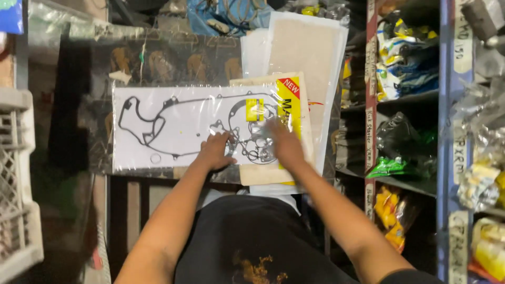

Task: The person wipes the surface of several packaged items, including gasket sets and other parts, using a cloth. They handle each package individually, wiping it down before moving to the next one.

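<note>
A clear plastic pack holding a white card with black gasket outlines lies flat in front of me. My left hand rests on its lower right part, fingers spread on the plastic. My right hand presses on the pack's right end, where a yellow label shows. Whether either hand grips the pack or only lies on it is unclear. Under the right end sits a tan and yellow flat pack.
More flat cardboard sheets lean behind. Shelves at the right hold several bagged parts in black, green, yellow and blue. A white plastic crate stands at the left. Dark patterned surface lies beyond the pack.
</note>
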